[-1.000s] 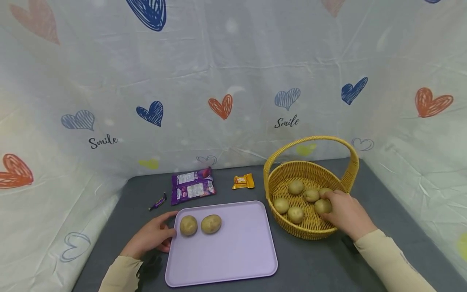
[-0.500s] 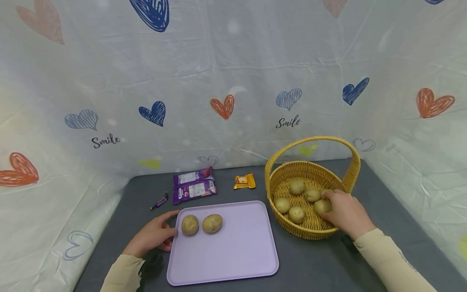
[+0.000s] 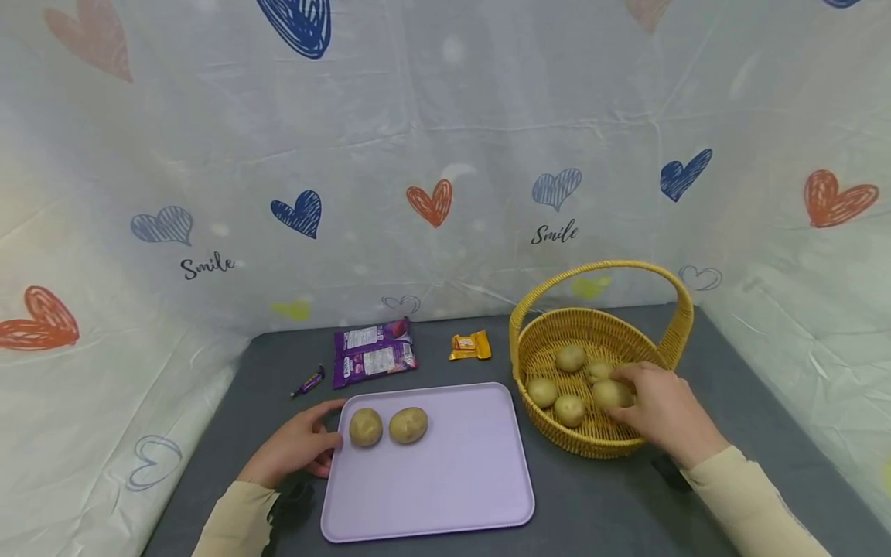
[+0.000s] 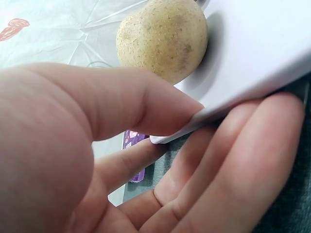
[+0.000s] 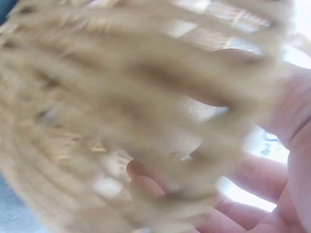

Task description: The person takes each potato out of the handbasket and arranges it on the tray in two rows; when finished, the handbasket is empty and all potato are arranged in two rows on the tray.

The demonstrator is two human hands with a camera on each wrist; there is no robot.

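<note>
My left hand [image 3: 295, 447] pinches the left rim of a lilac tray [image 3: 445, 483], thumb on top and fingers below its edge. Two potatoes lie on the tray: a rounder potato [image 3: 365, 427] at the left and an oval potato [image 3: 408, 425] beside it. On the right, my right hand [image 3: 664, 408] reaches into a yellow wicker basket [image 3: 557, 438] and grips a potato [image 3: 610, 394] between thumb and fingers. Several other potatoes sit in the basket, one [image 3: 570, 411] near its front wall. Blurred basket weave [image 5: 97, 97] covers much of the right wrist view and partly hides that hand.
Behind the tray lie a purple snack wrapper [image 3: 374, 353], a small purple candy [image 3: 308, 381] and an orange packet [image 3: 470, 345]. The basket's tall handle [image 3: 599, 264] arches over it. A white sheet with printed hearts [image 3: 430, 203] encloses the grey table [image 3: 585, 510].
The gripped potato has shifted slightly left within the basket, and the potato behind it has become hidden. My left hand stays at the tray rim. The head view has shifted a little.
</note>
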